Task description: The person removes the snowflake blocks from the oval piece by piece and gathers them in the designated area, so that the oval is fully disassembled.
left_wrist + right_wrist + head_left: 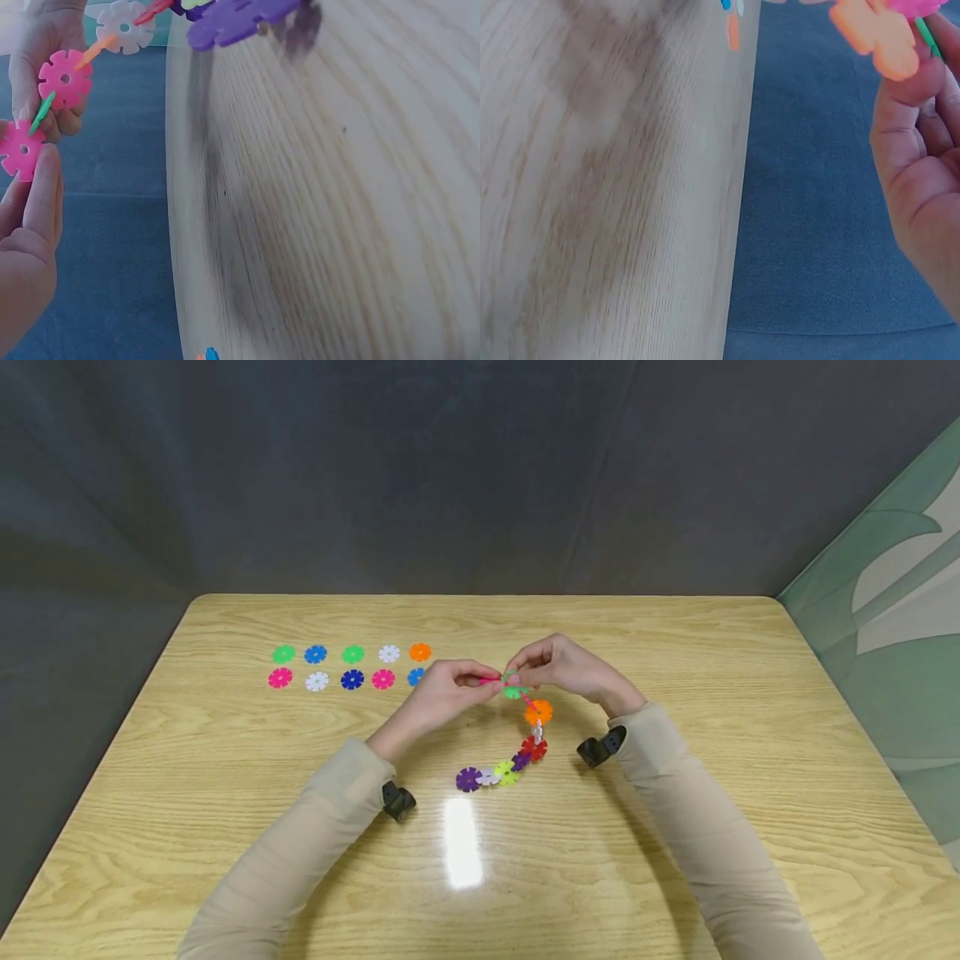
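Note:
My left hand point(453, 689) pinches a pink notched plastic disc point(21, 150) between thumb and fingers. Facing it, my right hand point(562, 670) pinches a green disc point(514, 692), partly hidden by the fingers. In the left wrist view the green disc joins the held pink disc to another pink disc point(66, 79). From there a linked chain curves down toward me through an orange disc point(538, 712), a white one seen edge-on, a red disc point(534, 748), a dark purple one and a yellow-green disc point(507, 773). A white disc and a purple disc point(468, 779) form its near end.
Loose discs lie in two rows at the left rear, among them a blue disc point(316, 654), a white disc point(317, 682) and an orange disc point(421, 652). My left hand partly covers the rows' right end. A dark curtain point(480, 477) stands behind the wooden table point(750, 693).

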Demonstrator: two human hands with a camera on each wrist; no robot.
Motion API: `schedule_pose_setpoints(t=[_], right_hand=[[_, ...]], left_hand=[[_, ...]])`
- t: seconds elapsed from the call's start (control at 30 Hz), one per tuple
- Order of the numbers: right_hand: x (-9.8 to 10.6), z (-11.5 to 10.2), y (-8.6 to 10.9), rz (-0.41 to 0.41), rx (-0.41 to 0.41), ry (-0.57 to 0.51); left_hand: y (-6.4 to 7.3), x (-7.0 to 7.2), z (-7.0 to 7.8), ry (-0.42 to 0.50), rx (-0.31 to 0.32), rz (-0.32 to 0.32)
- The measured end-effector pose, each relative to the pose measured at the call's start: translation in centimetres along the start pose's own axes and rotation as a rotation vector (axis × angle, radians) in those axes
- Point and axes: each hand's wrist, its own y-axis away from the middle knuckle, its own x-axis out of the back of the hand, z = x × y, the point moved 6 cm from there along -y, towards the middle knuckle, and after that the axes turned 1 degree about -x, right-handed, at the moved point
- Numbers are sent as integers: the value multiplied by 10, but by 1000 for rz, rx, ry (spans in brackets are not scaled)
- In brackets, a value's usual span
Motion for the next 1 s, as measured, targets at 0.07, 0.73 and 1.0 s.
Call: schedule_pose_setpoints(t=[0.07,0.73,1.0], right_hand=[[0,-1,0,9,9,6],[-4,-2,1,11,56,-13],[-4,1,3,-40,88,-13]], left_hand=[[0,0,0,4,-1,-2],[2,-1,0,82,22,-32],[1,-5,-4,134,26,-41]])
